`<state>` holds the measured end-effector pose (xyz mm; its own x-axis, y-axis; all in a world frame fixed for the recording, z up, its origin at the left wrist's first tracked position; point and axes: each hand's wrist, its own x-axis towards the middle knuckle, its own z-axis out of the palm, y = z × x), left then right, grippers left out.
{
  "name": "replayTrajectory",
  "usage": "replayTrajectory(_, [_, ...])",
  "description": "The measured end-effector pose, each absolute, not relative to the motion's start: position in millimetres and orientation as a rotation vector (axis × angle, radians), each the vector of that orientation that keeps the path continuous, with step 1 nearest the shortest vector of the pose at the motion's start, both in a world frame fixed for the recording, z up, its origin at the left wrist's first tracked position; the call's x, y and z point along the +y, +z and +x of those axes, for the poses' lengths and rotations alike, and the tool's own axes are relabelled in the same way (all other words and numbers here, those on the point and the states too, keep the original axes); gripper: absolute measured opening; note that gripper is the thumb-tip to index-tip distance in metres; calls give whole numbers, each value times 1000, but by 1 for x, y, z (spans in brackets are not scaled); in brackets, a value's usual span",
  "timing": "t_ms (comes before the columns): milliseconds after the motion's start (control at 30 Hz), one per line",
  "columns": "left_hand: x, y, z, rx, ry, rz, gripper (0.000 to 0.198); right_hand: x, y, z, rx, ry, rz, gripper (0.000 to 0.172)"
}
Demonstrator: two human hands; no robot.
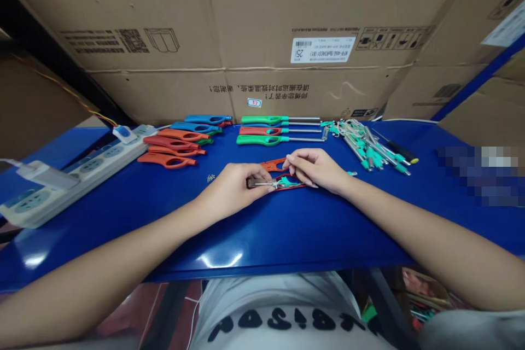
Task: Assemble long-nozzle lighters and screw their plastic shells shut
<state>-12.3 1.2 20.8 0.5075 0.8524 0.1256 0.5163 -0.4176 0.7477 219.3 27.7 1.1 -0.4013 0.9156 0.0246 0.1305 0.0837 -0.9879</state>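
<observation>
The left hand (233, 187) is closed around one end of a red shell (296, 188), its thumb on the near side and its fingers curled over the far side. The right hand (322, 168) is bent over the other end, thumb and fingertips close together; whether they pinch anything, I cannot tell. In the open shell, between the two hands, sit a teal part (286, 181) and some metal pieces too small to make out. Just behind it lies an orange shell (270, 165), its right end under the right fingertips.

Small metal bits (210, 178) lie on the blue counter (262, 240) just left of the left hand. Beyond the hands, lighters (258, 140) in green and red lie in a stacked row, metal tubes pointing right. To their left is a heap of blue, orange, red and green handles (176, 142); to their right, a pile of tubes (365, 145) with teal ends, a black screwdriver (400, 150) beside it. A power strip (92, 167) runs along the left, and a carton (246, 38) stands behind everything.
</observation>
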Motion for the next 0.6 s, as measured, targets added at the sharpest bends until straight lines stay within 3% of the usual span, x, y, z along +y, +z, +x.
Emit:
replayTrajectory(167, [3, 19, -14, 1152, 598, 2347, 13, 27, 1, 219, -1652, 1399, -1050, 39])
replayTrajectory(367, [3, 22, -15, 1193, 525, 2341, 21, 27, 1, 220, -1647, 1409, -1046, 39])
replayTrajectory(600, [2, 26, -16, 1128, 549, 2392, 15, 27, 2, 220, -1681, 1385, -1055, 38])
